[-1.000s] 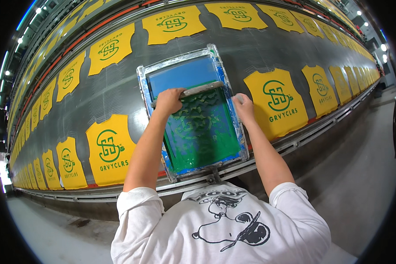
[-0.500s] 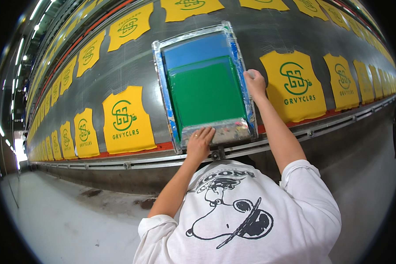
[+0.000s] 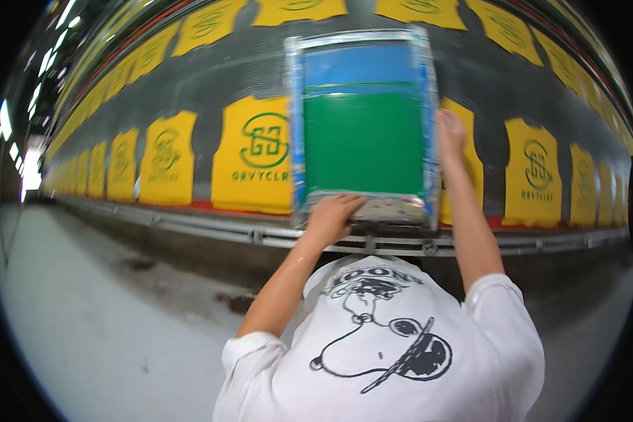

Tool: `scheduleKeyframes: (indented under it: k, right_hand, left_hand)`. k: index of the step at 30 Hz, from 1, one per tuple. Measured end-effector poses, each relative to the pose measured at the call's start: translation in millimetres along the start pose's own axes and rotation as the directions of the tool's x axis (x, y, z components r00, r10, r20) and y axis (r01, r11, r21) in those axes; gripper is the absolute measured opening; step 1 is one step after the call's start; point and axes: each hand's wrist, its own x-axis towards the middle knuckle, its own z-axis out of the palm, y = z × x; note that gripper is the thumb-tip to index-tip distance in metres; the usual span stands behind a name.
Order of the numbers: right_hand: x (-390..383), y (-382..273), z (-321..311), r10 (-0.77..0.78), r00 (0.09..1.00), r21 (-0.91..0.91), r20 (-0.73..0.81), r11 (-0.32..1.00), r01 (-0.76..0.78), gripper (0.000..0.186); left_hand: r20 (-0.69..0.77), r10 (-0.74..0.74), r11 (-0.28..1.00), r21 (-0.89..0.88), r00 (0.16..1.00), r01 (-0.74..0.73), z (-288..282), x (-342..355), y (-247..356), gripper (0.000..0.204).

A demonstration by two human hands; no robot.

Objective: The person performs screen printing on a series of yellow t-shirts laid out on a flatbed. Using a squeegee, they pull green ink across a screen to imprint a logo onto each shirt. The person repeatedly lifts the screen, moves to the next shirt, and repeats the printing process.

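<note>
A screen printing frame with taped silver and blue edges lies over the long dark table, blurred by motion. Green ink covers most of its mesh, below a blue band at the far end. My left hand holds the near, silver-taped end, its fingers laid over the edge and its thumb hidden. Along the frame's right side, my right hand is closed on the rail. The frame overlaps a yellow shirt panel with a green print on its left and another yellow panel on its right.
Rows of printed yellow panels run along the table to both sides, with another row farther back. A metal rail with fittings edges the table in front of me. Grey floor lies at the lower left.
Both hands and the screen frame have shifted right along the table, and the frame now stands straighter in view. The view has turned somewhat too. Both hands keep their places on the frame.
</note>
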Motion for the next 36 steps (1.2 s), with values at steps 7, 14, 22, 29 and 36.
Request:
scheduleKeyframes:
  k: [7, 14, 22, 29, 36]
  right_hand:
    - [-97, -22, 179, 0.042, 0.997, 0.050, -0.071, 0.998, -0.039, 0.033]
    - [-124, -45, 220, 0.300, 0.954, -0.131, 0.020, 0.946, -0.295, 0.031]
    - [-148, -53, 256, 0.100, 0.995, -0.322, 0.015, 0.943, -0.090, 0.037]
    - [-154, -67, 261, 0.230, 0.972, -0.367, 0.053, 0.909, -0.195, 0.039]
    - [-158, -68, 255, 0.216, 0.972, -0.303, 0.094, 0.936, -0.179, 0.048]
  left_hand:
    - [0.079, -0.166, 0.986, 0.040, 0.983, 0.163, -81, -81, -112, 0.062]
    - [0.124, -0.135, 0.990, 0.062, 0.983, 0.128, -76, -100, -170, 0.059]
    - [-0.013, -0.004, 0.996, 0.084, 1.000, 0.005, -159, -52, -254, 0.039]
    - [0.035, -0.060, 0.971, 0.233, 0.998, 0.050, -209, 54, -320, 0.032]
    - [0.213, -0.085, 0.992, 0.108, 0.973, 0.063, -220, 100, -360, 0.040]
